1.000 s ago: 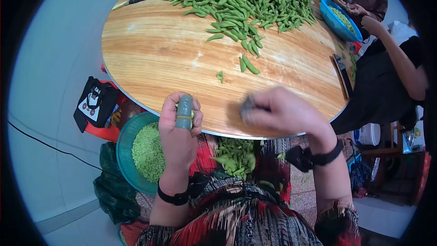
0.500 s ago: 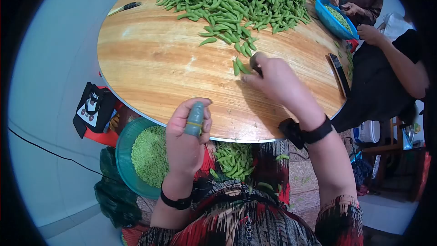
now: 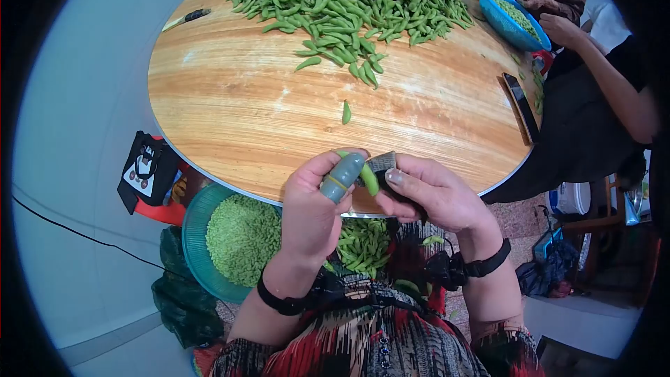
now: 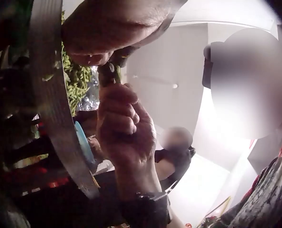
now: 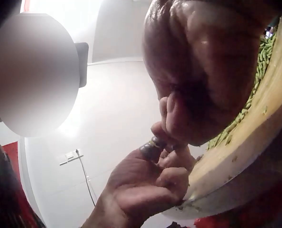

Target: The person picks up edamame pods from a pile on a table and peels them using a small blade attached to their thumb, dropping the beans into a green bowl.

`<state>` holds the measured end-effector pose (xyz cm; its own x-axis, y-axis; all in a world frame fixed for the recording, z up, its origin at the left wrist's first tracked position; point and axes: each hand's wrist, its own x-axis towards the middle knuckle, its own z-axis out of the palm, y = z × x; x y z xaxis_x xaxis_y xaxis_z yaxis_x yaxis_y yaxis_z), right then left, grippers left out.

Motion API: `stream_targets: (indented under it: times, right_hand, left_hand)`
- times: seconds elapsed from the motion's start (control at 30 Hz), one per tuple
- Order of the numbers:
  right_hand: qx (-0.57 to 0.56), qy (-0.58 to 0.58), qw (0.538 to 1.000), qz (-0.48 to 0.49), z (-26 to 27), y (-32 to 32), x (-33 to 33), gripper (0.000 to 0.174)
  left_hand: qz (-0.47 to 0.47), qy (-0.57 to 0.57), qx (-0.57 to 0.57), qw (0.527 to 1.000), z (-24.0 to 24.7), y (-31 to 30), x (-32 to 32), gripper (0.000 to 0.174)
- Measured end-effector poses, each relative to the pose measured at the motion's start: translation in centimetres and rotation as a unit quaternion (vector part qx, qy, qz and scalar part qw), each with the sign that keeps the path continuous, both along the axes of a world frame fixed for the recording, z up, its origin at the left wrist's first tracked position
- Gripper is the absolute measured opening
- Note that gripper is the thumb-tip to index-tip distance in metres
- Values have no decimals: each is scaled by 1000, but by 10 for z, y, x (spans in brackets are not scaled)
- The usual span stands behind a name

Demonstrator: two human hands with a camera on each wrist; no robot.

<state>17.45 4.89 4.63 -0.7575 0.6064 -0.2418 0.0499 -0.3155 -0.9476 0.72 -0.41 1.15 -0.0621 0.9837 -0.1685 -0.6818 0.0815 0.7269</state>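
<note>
In the head view a green pod [image 3: 368, 179] is held between the two hands over the table's near edge. The left hand [image 3: 314, 202], its thumb in a grey-green cover with a yellow band, pinches the pod's upper end. The right hand [image 3: 440, 192], with a dark wrap on a finger, grips the pod from the other side. Both wrist views show the hands meeting, the pod mostly hidden by fingers. One loose pod [image 3: 346, 112] lies on the wooden table [image 3: 230, 98], in front of a large pile of pods [image 3: 363, 0].
A green basin [image 3: 192, 237] of shelled beans [image 3: 244, 237] stands at lower left. Several opened pods [image 3: 363, 246] lie below the table edge. A phone [image 3: 521, 108], a knife [image 3: 186, 19] and a blue basin [image 3: 488, 10] are around the table; other people sit at right.
The right hand reached out to the loose pods and came back to the left hand with a pod. Fewer loose pods lie at the front of the table.
</note>
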Motion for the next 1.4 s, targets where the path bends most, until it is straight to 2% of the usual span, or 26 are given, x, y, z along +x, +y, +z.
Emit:
stream_targets:
  times: [0.07, 0.2, 0.27, 0.3, 0.37, 0.4, 0.47, 0.5, 0.57, 0.63, 0.7, 0.73, 0.77, 0.8, 0.83, 0.9, 1.07, 1.13, 1.17, 1.23, 1.27, 1.3, 1.33, 1.4]
  right_hand:
    - [-26, 12, 1000, 10, -4, 1, 3, 25]
    - [-67, 6, 998, 18, -1, 1, 3, 24]
    - [-73, 9, 997, 9, -7, 1, 4, 23]
    - [-78, 12, 997, -1, -9, 0, 4, 22]
    - [-96, 13, 995, -11, -7, -5, 1, 21]
    - [-113, 13, 993, -20, -4, -7, 0, 19]
    - [-133, 26, 991, -18, -2, -9, -1, 18]
    - [-154, 39, 987, -16, -1, -11, -2, 18]
    - [-181, 47, 982, -11, 3, -12, -4, 17]
    - [-207, 57, 977, -8, 3, -11, -6, 16]
    - [-159, 23, 986, -47, 0, -8, -10, 16]
    - [-159, 23, 986, -47, 1, -7, -13, 16]
    - [35, -60, 995, -71, 1, -7, -19, 17]
    - [228, -140, 959, -92, 1, -6, -23, 18]
    - [228, -140, 959, -91, 0, -2, -27, 18]
    - [323, -208, 916, -119, -4, 9, -32, 21]
    - [252, -214, 935, -129, 0, 19, -39, 20]
    - [378, -183, 898, -133, -6, 17, -42, 18]
    - [379, -182, 898, -132, -4, 14, -44, 18]
    - [465, -187, 856, -125, 1, 4, -49, 19]
    - [464, -187, 857, -124, 0, -1, -53, 19]
    - [488, -233, 832, -125, -2, -5, -56, 19]
    - [510, -279, 804, -127, -4, -8, -58, 19]
    - [518, -272, 798, -146, -8, -7, -57, 17]
  left_hand:
    - [-1, 32, 22, 999, 0, -2, 1, 17]
    - [-1, 12, 17, 1000, 1, -2, 3, 13]
    - [65, 122, 61, 988, -9, 1, 11, 13]
    - [65, 122, 61, 989, -12, 1, 11, 13]
    - [70, 221, 123, 965, -17, -1, 8, 10]
    - [71, 220, 121, 965, -14, -3, 6, 10]
    - [-13, 48, 61, 997, -4, -5, 1, 9]
    - [-11, 46, 60, 997, -5, -5, -5, 9]
    - [-148, -133, 73, 977, -6, 0, -15, 13]
    - [-148, -160, 67, 974, -7, 2, -16, 11]
    - [-149, -188, 62, 969, -4, 4, -9, 11]
    - [-56, -55, 61, 995, 0, 5, 0, 10]
    - [40, 80, 59, 994, 2, 6, 6, 12]
    - [41, 80, 58, 994, 2, 8, 7, 12]
    - [64, 111, 60, 990, 1, 13, 7, 17]
    - [88, 141, 63, 984, -3, 17, 7, 23]
    - [66, 2, 47, 997, -14, 22, -2, 25]
    - [62, -36, 42, 997, -15, 23, -6, 25]
    - [57, -74, 37, 995, -15, 23, -8, 25]
    - [97, -48, 9, 994, -11, 23, -1, 25]
    - [134, -22, -20, 991, -7, 23, 6, 24]
    - [176, 25, 8, 984, -1, 26, 17, 28]
    - [176, 25, 7, 984, -3, 27, 17, 28]
    - [158, 48, 37, 986, -9, 28, 16, 33]
